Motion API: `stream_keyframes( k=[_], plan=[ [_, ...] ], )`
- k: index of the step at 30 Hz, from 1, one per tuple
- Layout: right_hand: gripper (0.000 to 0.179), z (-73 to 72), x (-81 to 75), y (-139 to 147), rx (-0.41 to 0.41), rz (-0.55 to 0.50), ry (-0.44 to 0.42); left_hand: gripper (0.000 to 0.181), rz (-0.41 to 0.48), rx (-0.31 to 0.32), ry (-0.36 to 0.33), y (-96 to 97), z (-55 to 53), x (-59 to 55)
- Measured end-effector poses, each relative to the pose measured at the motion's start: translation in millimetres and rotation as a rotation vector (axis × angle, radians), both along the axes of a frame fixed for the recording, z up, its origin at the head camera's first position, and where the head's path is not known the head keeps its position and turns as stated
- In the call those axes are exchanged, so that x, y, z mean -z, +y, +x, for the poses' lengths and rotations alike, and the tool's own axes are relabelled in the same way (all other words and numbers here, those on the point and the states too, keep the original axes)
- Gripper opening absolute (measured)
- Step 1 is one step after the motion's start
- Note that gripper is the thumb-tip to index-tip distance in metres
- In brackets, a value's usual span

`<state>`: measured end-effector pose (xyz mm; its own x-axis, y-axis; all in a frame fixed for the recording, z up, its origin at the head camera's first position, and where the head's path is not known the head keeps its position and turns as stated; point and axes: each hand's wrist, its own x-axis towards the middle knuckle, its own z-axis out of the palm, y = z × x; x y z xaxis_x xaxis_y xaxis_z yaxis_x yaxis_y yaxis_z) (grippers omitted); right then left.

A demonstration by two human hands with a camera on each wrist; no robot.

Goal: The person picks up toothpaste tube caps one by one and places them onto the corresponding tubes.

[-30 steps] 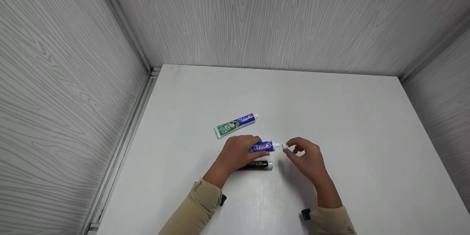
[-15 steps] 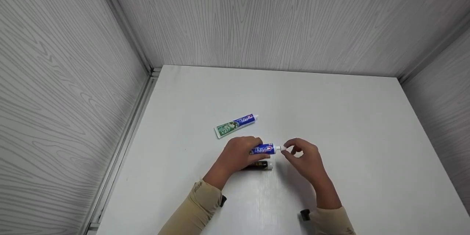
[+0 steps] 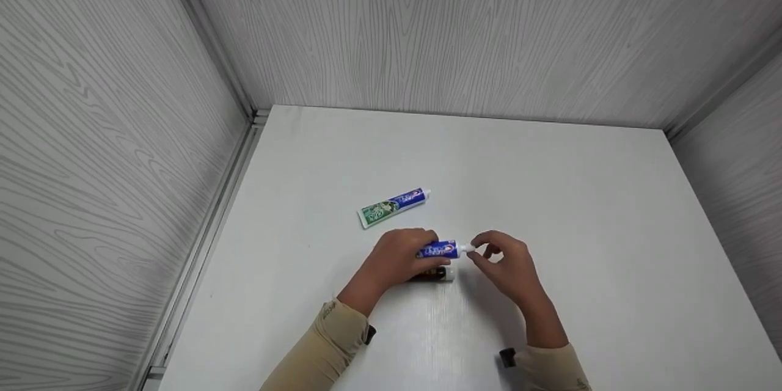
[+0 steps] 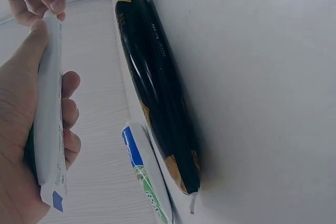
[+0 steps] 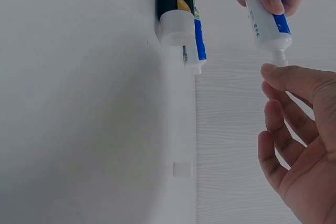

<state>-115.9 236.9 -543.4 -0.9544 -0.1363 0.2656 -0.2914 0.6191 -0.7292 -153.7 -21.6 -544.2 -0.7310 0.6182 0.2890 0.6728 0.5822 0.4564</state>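
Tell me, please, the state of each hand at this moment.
Left hand: closed, holding a blue-and-white toothpaste tube.
Right hand: closed at thumb and finger, pinching the small white cap at the tube's nozzle.

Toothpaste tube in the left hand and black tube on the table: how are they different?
The toothpaste tube is blue and white; the black tube is dark with gold patches. The left hand holds the toothpaste tube up, but the black tube lies on the table. Both are long and white at the cap end.
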Motion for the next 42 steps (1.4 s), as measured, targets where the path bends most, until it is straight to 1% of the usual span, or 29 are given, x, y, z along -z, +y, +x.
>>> stream_keyframes(
  k=[4, 12, 20, 24, 29, 33, 37, 42],
  plan=[
    [0.022, 0.0, 1.3, 0, -0.011, 0.003, -0.030, 0.043, -0.001, 0.008, -0.005, 0.4, 0.5, 0.4],
    [0.023, 1.0, -0.3, 5, -0.073, -0.017, -0.060, 0.043, 0.002, 0.010, -0.002, 0.1, 1.6, 1.5],
    [0.022, 7.5, -5.3, 5, -0.070, 0.030, -0.108, 0.040, 0.022, 0.022, 0.014, 0.6, 4.0, 5.5],
    [0.022, 7.2, -7.6, 6, -0.089, 0.029, -0.128, 0.039, 0.023, 0.021, 0.005, 1.4, 5.3, 3.1],
    [0.022, 6.6, -9.3, 8, -0.113, 0.038, -0.146, 0.038, 0.030, 0.027, 0.026, 1.7, 5.3, 2.0],
    [0.021, 7.6, -9.3, 9, -0.133, 0.042, -0.163, 0.038, 0.032, 0.029, 0.029, 1.7, 6.1, 2.1],
    [0.023, 8.8, -9.0, 10, -0.143, 0.036, -0.199, 0.039, 0.037, 0.036, 0.031, 1.8, 7.9, 2.1],
    [0.026, 8.3, -9.3, 12, -0.166, 0.003, -0.281, 0.038, 0.037, 0.043, 0.031, 2.0, 9.0, 3.1]
  ],
)
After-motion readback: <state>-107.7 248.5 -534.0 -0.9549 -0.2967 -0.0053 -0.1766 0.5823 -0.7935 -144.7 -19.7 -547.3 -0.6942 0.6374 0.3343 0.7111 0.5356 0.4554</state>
